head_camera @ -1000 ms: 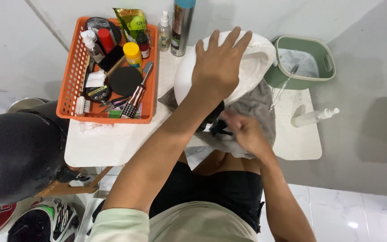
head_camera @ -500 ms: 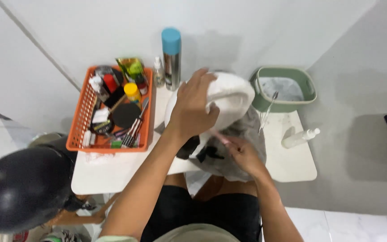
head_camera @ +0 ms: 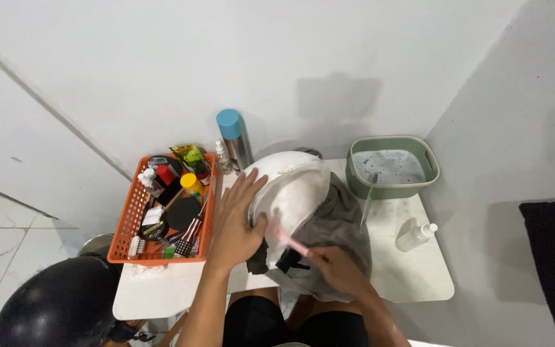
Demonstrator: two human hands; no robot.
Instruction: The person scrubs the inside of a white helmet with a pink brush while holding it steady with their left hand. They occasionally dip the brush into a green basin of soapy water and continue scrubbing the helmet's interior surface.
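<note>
A white helmet lies on a grey cloth in the middle of a small white table. My left hand rests flat against the helmet's left side, fingers spread. My right hand is at the helmet's near edge and grips a pink toothbrush, whose head points up-left onto the shell. Black straps or padding show at the helmet's lower rim.
An orange basket of brushes, bottles and tins stands at the left. A blue-capped spray can is at the back. A green tub of soapy water and a small spray bottle are at the right. A black helmet sits lower left.
The camera has pulled back and tilted up, showing more wall. My left hand slid from the helmet's top to its left side. The pink toothbrush now shows in my right hand.
</note>
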